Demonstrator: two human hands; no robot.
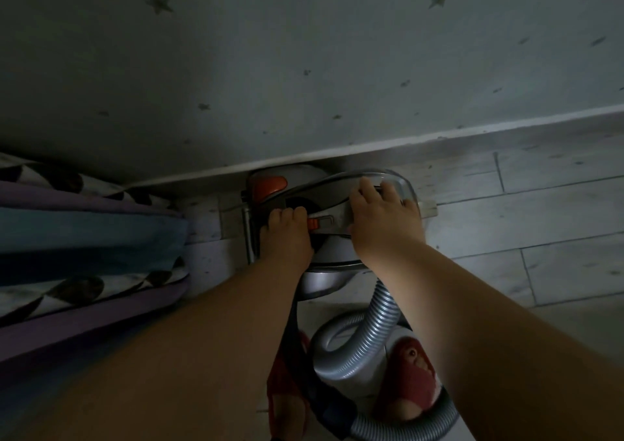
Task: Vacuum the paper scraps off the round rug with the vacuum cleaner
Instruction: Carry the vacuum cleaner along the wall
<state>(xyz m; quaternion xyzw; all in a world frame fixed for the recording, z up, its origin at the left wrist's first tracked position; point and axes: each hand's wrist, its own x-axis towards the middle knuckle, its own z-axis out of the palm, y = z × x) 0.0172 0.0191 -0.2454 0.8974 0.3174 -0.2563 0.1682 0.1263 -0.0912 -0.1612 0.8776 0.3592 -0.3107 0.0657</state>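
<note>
**A:** Where is the machine?

**B:** The silver-grey canister vacuum cleaner (324, 280) sits on the pale wood-plank floor (540, 211), directly under both grips. Its far end touches the skirting of the grey star-dotted wall (304, 52).

**A:** And the left grip?

**B:** The left grip (287, 234) is curled closed round the dark handle on top of the machine. Its knuckles are just beside a small orange slider (313, 223), and a larger orange button (268, 186) lies beyond them.

**A:** The right one?

**B:** The right grip (385, 218) holds the clear plastic cover (407, 184), just right of the left grip. Its fingers bend over the far rim and the thumb presses the near edge.

**A:** Anything else?

**B:** A ribbed grey hose (381, 326) loops on the floor nearer than both grips, beside feet in red slippers (417, 373). Left of the left grip lies folded bedding (84, 231), blue and purple with a dark-and-white pattern.
</note>
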